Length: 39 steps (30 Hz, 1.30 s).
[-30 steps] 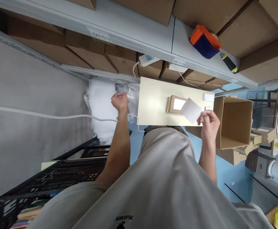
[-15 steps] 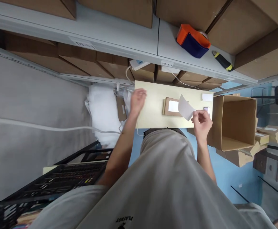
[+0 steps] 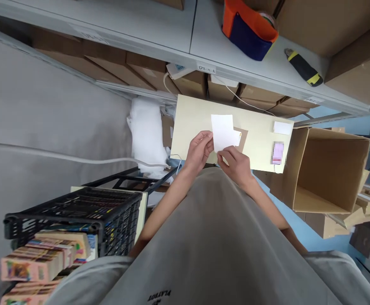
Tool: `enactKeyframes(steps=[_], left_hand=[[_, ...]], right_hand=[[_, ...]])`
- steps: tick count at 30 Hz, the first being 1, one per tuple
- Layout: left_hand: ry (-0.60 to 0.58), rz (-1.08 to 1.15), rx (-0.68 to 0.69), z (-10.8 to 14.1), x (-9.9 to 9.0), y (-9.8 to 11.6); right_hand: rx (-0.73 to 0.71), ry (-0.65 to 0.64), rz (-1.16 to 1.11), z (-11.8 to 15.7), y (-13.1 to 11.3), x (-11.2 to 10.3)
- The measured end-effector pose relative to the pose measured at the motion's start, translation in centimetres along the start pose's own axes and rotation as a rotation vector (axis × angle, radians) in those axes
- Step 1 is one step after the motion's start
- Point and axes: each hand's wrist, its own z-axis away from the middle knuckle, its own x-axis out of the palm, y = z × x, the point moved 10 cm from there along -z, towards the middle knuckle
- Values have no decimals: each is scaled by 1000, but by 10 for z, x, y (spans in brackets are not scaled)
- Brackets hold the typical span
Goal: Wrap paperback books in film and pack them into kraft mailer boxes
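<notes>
Both hands were on it! The white paper [image 3: 222, 130] was up over the middle of the cream table [image 3: 258, 146], the left hand [image 3: 200, 152] pinching its left edge between thumb and fingers, the right hand [image 3: 236, 165] nipping the bottom edge, thumb and fingertips drawn together. And peeking out from behind that paper, flat on the table, was a small brown box [image 3: 244, 139] with a white label [image 3: 237, 137]. Over at the table's right end, a white block [image 3: 283, 128] and a purple item [image 3: 277, 153], the latter too blurred to read. Just past that end gaped a big open carton [image 3: 327, 169]; off the left end, a pile of white wrapping [image 3: 146, 131]. Above the table's far edge ran the grey shelf [image 3: 153, 25], with an orange-and-navy tape dispenser [image 3: 250, 31] and a black-and-yellow cutter [image 3: 304, 67] on it, and nearer than the table, to its left, a black crate [image 3: 121, 228] with books [image 3: 32, 264] beside it.
</notes>
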Motion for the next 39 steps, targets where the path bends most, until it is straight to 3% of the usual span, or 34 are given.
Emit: enactKeyframes(steps=[6,9,15,19,24,29,33,39], left_hand=[[77,-47,36,2,14,-25],[115,-87,43,2,14,-36],[183,-296,45,7,0,-47],[151,-629,177,17,7,-33],[-100,-865,240,33,34,-29],[-172,-931,228,42,33,-32],[-118,-867,243,38,20,-33],[48,-597,231,11,-20,-40]], right_hand=[[2,-89,-32,23,23,13],[66,-118,-150,33,39,11],[419,35,-363,47,106,-21],[466,96,-329,46,129,-39],[386,28,-282,43,128,-40],[336,-65,-257,45,119,-30],[351,-122,-268,49,111,-25],[469,-116,-481,57,104,-29]])
